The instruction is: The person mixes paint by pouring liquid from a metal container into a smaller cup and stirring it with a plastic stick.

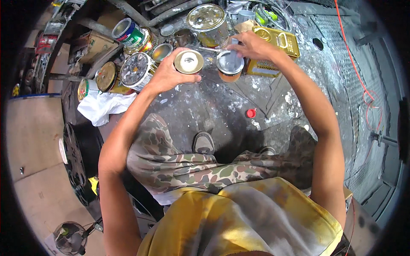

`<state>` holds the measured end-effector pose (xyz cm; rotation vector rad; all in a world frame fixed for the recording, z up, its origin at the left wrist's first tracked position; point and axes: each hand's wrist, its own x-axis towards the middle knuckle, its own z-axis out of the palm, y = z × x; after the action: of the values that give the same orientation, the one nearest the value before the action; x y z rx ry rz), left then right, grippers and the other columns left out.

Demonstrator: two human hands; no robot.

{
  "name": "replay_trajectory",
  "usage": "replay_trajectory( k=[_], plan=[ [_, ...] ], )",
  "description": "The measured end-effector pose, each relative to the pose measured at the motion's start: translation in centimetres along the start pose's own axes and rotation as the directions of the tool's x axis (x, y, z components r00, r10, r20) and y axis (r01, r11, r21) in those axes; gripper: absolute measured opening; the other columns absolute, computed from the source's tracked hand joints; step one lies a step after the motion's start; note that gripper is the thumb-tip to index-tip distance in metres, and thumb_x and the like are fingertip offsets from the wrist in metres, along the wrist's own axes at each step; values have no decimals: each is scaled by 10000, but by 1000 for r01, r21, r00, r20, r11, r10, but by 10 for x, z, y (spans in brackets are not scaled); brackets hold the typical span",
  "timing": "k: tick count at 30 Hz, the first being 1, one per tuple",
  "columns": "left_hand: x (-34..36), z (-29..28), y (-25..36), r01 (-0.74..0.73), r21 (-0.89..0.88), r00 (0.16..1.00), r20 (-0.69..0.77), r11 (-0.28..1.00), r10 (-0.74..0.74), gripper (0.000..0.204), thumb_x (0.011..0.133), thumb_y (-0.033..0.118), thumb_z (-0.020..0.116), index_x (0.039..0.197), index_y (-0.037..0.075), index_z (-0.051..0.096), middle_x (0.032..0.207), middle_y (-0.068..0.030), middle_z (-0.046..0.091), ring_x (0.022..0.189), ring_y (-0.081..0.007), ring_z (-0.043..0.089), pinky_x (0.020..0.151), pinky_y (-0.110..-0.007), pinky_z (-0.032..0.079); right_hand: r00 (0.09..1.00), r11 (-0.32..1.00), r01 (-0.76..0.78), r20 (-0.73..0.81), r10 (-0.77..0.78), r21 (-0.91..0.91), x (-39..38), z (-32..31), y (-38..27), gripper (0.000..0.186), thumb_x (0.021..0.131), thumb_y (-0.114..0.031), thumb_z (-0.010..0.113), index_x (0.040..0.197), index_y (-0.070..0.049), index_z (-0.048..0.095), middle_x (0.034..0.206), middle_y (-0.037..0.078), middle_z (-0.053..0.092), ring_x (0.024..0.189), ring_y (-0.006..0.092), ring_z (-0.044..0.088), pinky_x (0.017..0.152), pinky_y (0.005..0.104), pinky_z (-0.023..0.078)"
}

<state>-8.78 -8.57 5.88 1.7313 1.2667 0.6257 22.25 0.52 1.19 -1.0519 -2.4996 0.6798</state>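
Note:
My left hand (166, 72) is wrapped round a small round can (183, 67) with a gold rim and a white middle on its top. To its right stands a clear-sided cup or jar (229, 77) with a greyish top and an orange-brown lower part. Over that container, my right hand (253, 45) pinches a flat grey strip (234, 48), whose lower end lies over the grey top. Whether the strip dips inside, I cannot tell. Right beside this hand is a gold rectangular tin (261, 68) with a handle, partly hidden by my wrist.
Paint-smeared cans crowd the left and back, among them a large can (206, 18), a splattered can (136, 70) and a green-labelled can (128, 33). White cloth (104, 106) lies at the left. A red cap (250, 113) rests on the stained floor. An orange-red cord (348, 40) runs down the right.

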Motion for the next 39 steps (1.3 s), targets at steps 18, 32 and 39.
replay_trajectory(
  k=[18, 32, 39],
  plan=[
    [4, 3, -4, -8, -94, 998, 56, 996, 14, 717, 686, 159, 966, 1286, 68, 583, 1182, -6, 679, 1103, -113, 632, 991, -302, 511, 983, 993, 60, -168, -77, -104, -7, 11, 12, 356, 1012, -307, 630, 1227, -28, 682, 932, 239, 700, 899, 428, 678, 830, 489, 529],
    [-2, 1, -6, 22, -115, 1000, 25, 993, -19, 721, 659, 176, 976, 1265, 68, 599, 1163, -10, 684, 1093, -117, 628, 982, -305, 512, 996, 993, -83, -42, 80, -84, -11, 8, 0, 374, 1001, -284, 647, 1315, -83, 667, 1242, 200, 663, 1121, 374, 626, 987, 453, 501],
    [0, 1, -3, 21, -76, 999, 44, 997, -18, 745, 672, 164, 968, 1296, 71, 573, 1182, -13, 691, 1106, -118, 635, 998, -305, 507, 970, 908, 208, -45, -240, -363, -14, 13, 23, 367, 967, -187, 661, 1334, -193, 676, 1406, 114, 594, 1147, 348, 615, 1026, 444, 499]
  ],
)
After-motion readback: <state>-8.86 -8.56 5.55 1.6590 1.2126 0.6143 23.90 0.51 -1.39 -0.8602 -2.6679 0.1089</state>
